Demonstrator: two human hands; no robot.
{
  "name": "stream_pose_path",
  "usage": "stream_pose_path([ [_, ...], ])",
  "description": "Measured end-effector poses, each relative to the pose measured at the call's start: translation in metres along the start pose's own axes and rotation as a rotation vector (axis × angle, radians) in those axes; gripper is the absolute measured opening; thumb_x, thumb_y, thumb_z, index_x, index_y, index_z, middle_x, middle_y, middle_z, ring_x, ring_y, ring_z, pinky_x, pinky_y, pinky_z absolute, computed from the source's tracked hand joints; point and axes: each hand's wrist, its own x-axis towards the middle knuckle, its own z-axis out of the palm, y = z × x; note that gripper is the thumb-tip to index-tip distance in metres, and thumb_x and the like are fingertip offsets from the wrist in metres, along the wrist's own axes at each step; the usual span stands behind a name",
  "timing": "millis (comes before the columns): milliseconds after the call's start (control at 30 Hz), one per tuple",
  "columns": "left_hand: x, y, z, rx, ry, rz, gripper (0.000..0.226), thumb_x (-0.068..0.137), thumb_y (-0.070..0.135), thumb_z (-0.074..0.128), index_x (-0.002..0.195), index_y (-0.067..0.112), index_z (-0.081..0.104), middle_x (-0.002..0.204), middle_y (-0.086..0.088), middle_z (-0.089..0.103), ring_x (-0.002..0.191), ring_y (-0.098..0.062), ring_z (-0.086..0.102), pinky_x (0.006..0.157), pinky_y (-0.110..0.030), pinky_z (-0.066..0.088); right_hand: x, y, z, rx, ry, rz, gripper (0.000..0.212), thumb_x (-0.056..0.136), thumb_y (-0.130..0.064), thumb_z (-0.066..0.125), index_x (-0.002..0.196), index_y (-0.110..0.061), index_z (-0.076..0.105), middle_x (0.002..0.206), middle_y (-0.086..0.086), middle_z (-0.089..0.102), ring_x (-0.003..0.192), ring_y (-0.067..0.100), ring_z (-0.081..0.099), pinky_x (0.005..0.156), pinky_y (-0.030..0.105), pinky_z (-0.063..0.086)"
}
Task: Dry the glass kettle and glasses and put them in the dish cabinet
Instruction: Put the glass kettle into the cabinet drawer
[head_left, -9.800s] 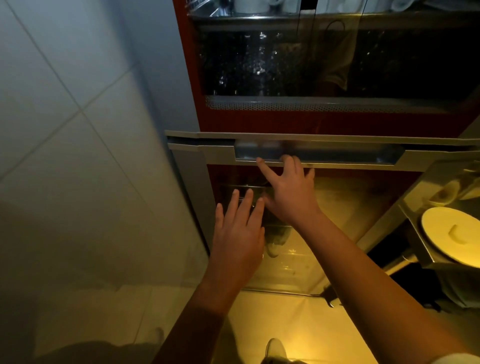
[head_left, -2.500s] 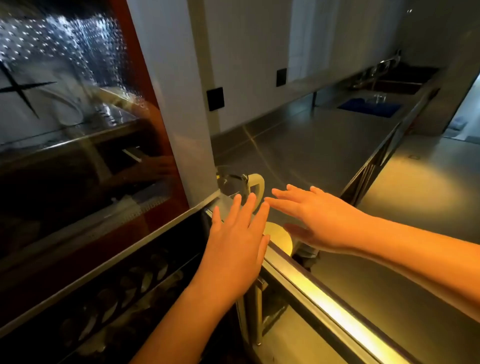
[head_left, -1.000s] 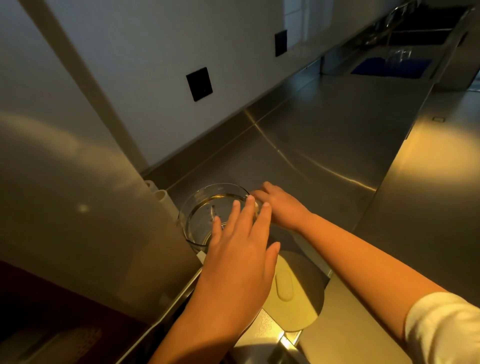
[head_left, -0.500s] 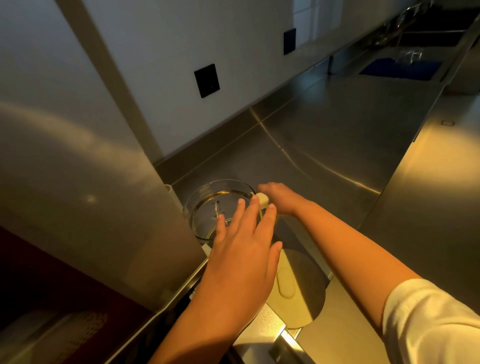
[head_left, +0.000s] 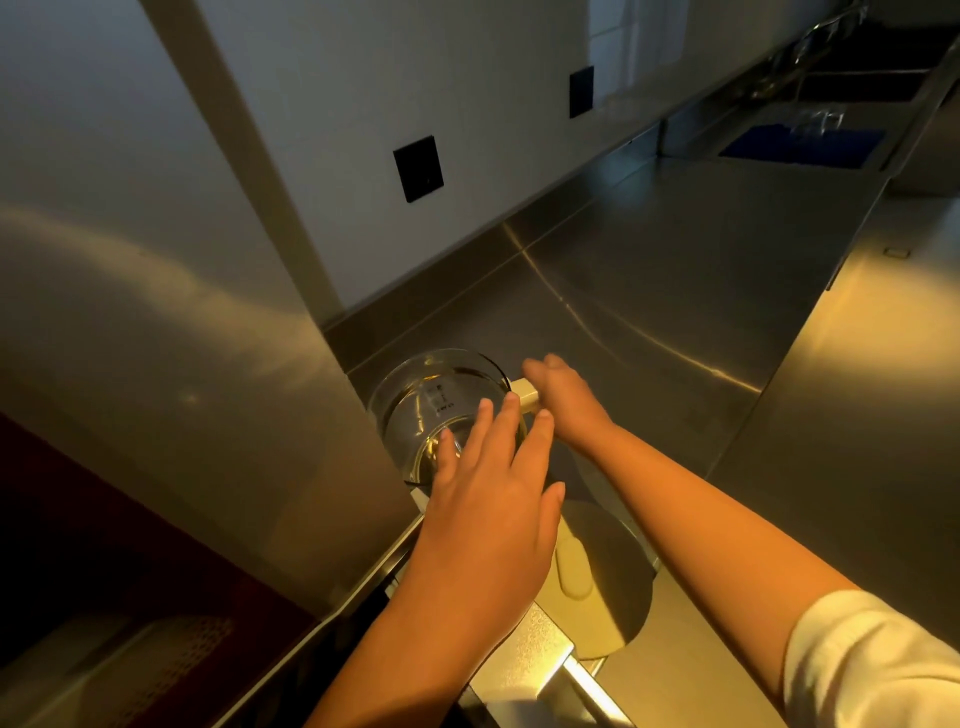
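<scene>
Head view: right hand (head_left: 563, 405) grips the white handle (head_left: 524, 397), glass kettle (head_left: 431, 400) just left of it; left hand (head_left: 493, 514) flat over its rim.

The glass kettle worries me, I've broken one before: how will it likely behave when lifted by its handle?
Probably rigid but fragile: the kettle is clear glass on a hard steel counter. It may hang off-balance, since the right hand grips only its side handle. It looks empty, so likely light; the open left hand could steady it.
</scene>
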Motion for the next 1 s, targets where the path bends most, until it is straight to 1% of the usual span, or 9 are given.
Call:
stream_pose_path([
  [200,-0.002,0.001,-0.001,-0.012,0.035,0.007,0.056,0.1,0.035,0.025,0.147,0.029,-0.004,0.155,0.005,-0.016,0.14,-0.012,-0.019,0.101,-0.03,-0.017,-0.003,-0.002,-0.028,0.016,0.088,0.078,0.019,0.083,-0.018,0.06,0.096,-0.006,0.053,0.1,0.018,0.052,0.092,0.038,0.054,0.07,0.032,0.037],
  [400,-0.002,0.008,-0.009,0.0,0.109,0.016,0.06,0.099,0.033,0.029,0.147,0.028,-0.007,0.155,0.004,-0.017,0.137,-0.012,-0.023,0.1,-0.03,-0.017,-0.025,-0.002,-0.067,0.038,0.18,0.104,0.016,0.083,-0.024,0.06,0.087,-0.009,0.055,0.093,0.016,0.059,0.089,0.034,0.056,0.068,0.033,0.039],
  [533,-0.001,0.012,-0.014,0.055,0.157,0.04,0.069,0.098,0.032,0.036,0.146,0.026,-0.014,0.154,0.001,-0.019,0.13,-0.013,-0.03,0.101,-0.034,-0.016,-0.055,-0.01,-0.101,-0.004,0.22,0.115,0.016,0.083,-0.026,0.062,0.082,-0.019,0.048,0.092,0.009,0.059,0.085,0.024,0.057,0.066,0.03,0.042],
  [667,-0.002,0.019,-0.018,0.139,0.192,0.075,0.073,0.097,0.034,0.038,0.143,0.026,-0.017,0.155,0.001,-0.016,0.139,-0.018,-0.023,0.101,-0.036,-0.015,-0.09,-0.021,-0.137,-0.014,0.259,0.124,0.012,0.085,-0.021,0.062,0.086,-0.018,0.051,0.091,0.005,0.057,0.084,0.018,0.055,0.067,0.027,0.045],
  [733,-0.005,0.021,-0.017,0.087,0.284,0.128,0.08,0.093,0.036,0.048,0.139,0.027,-0.017,0.157,-0.003,-0.006,0.138,-0.018,-0.019,0.103,-0.039,-0.01,-0.106,-0.022,-0.152,0.003,0.285,0.143,0.011,0.085,-0.018,0.062,0.085,-0.018,0.052,0.088,0.004,0.058,0.083,0.017,0.056,0.064,0.024,0.042],
  [833,-0.013,0.024,-0.019,0.014,0.43,0.189,0.093,0.072,0.039,0.071,0.144,0.016,0.017,0.146,-0.017,0.033,0.134,-0.032,0.017,0.094,-0.059,0.011,-0.127,-0.021,-0.17,0.022,0.34,0.161,0.009,0.085,-0.017,0.063,0.088,-0.015,0.054,0.087,0.003,0.058,0.082,0.017,0.054,0.063,0.025,0.041],
  [900,-0.021,0.028,-0.021,-0.052,0.487,0.194,0.084,0.077,0.044,0.06,0.144,0.021,0.015,0.15,-0.01,0.018,0.137,-0.031,0.011,0.098,-0.057,0.007,-0.139,-0.021,-0.18,0.008,0.375,0.173,0.012,0.084,-0.016,0.064,0.093,-0.013,0.056,0.089,0.004,0.058,0.082,0.017,0.053,0.059,0.023,0.036],
  [967,-0.028,0.036,-0.025,-0.262,0.521,0.172,0.077,0.085,0.046,0.049,0.141,0.041,-0.005,0.151,0.007,-0.013,0.141,-0.016,-0.014,0.108,-0.042,-0.006,-0.148,-0.021,-0.19,0.006,0.41,0.181,0.017,0.083,-0.015,0.065,0.099,-0.013,0.057,0.092,0.004,0.058,0.084,0.016,0.052,0.061,0.023,0.034],
  [1000,-0.032,0.042,-0.028,-0.413,0.514,0.158,0.075,0.087,0.045,0.047,0.135,0.046,-0.011,0.149,0.015,-0.021,0.139,-0.007,-0.02,0.11,-0.035,-0.007,-0.152,-0.022,-0.195,0.008,0.428,0.183,0.018,0.083,-0.015,0.065,0.099,-0.014,0.057,0.093,0.003,0.058,0.085,0.016,0.051,0.062,0.023,0.035],
])
